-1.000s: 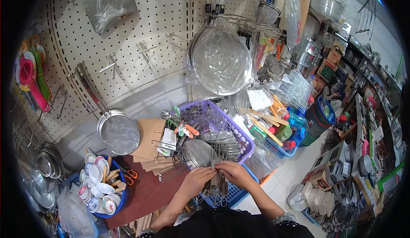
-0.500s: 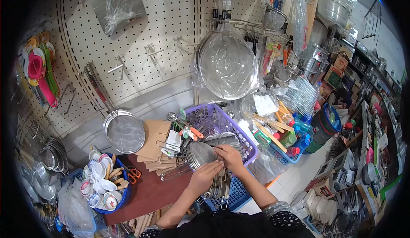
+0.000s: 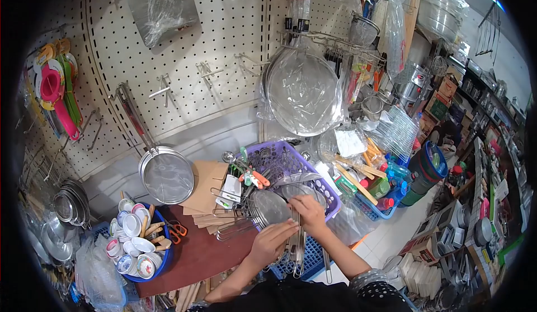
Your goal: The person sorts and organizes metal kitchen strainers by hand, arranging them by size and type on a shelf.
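Observation:
Several round wire-mesh strainers [image 3: 269, 208] lie in a stack in front of me, their wire hooks sticking out to the left. My right hand [image 3: 307, 211] is closed around a metal strainer handle at the stack's right side. Close beside it, my left hand [image 3: 272, 240] has its fingers pressed together, the tips against the handles; what they pinch is hidden. Below my hands hang several long metal handles [image 3: 295, 256]. Another mesh strainer [image 3: 299, 190] rests behind my right hand, in the purple basket [image 3: 331, 203].
Stacked strainers [image 3: 168, 180] hang on the pegboard [image 3: 224, 26]. At left, a blue basket [image 3: 163, 264] holds small bowls and wooden-handled tools; orange scissors [image 3: 177, 232] lie beside it. Cardboard sheets [image 3: 204, 186] lie on the dark red table [image 3: 207, 259]. Bottles [image 3: 383, 186] crowd another basket.
My right hand has shifted slightly right, and a long handle now shows at the lower right of it. The left hand stays close beside it. The whole view has shifted slightly.

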The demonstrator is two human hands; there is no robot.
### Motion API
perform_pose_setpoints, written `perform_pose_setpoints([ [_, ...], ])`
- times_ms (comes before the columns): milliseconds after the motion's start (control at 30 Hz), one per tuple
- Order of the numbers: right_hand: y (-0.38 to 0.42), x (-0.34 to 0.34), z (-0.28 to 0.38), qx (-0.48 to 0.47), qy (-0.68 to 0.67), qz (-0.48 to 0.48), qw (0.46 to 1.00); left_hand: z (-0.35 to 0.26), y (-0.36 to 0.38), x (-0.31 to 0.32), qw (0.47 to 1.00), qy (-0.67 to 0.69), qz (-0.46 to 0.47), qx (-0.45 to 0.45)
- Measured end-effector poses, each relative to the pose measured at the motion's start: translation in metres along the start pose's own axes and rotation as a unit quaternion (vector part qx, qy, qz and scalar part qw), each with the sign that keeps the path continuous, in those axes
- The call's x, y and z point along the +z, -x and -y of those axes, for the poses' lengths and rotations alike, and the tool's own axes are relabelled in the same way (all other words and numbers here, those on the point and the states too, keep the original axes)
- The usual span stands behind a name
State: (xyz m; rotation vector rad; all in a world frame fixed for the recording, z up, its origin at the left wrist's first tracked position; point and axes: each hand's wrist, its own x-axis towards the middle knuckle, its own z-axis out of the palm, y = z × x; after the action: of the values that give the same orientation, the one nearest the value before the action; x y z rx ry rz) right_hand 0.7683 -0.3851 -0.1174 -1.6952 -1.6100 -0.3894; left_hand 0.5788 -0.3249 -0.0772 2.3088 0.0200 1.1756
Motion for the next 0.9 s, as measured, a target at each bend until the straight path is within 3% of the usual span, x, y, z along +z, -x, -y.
perform_pose_setpoints([
  [100, 0.007, 0.022, -0.017, 0.124, 0.195, 0.016, 0.973, 0.017, 0.006, 0.01, 0.998, -0.022, 0.033, -0.039],
  [133, 0.031, 0.059, -0.051, 0.264, 0.122, 0.045, 0.956, 0.027, 0.014, 0.019, 0.997, -0.017, 0.049, -0.065],
  [233, 0.026, 0.069, -0.069, 0.345, 0.083, 0.155, 0.922, 0.028, 0.021, 0.024, 0.997, -0.01, 0.053, -0.06],
  [367, 0.014, 0.073, -0.059, 0.403, -0.007, 0.102, 0.91, 0.023, 0.019, 0.028, 0.993, 0.035, 0.057, -0.102],
  [400, 0.016, 0.082, -0.057, 0.381, 0.024, 0.043, 0.923, 0.02, 0.015, 0.03, 0.991, 0.049, 0.04, -0.122],
  [500, 0.019, 0.089, -0.072, 0.384, -0.047, -0.004, 0.922, 0.019, 0.005, 0.036, 0.984, 0.087, -0.001, -0.157],
  [600, 0.023, 0.08, -0.081, 0.338, -0.052, 0.112, 0.933, 0.035, -0.001, 0.05, 0.977, 0.13, -0.046, -0.16],
  [767, 0.016, 0.049, -0.063, 0.346, -0.062, 0.16, 0.922, 0.035, -0.016, 0.06, 0.949, 0.207, -0.114, -0.209],
  [900, 0.027, 0.067, -0.075, 0.306, -0.021, 0.176, 0.935, 0.026, -0.014, 0.059, 0.98, 0.118, -0.062, -0.147],
])
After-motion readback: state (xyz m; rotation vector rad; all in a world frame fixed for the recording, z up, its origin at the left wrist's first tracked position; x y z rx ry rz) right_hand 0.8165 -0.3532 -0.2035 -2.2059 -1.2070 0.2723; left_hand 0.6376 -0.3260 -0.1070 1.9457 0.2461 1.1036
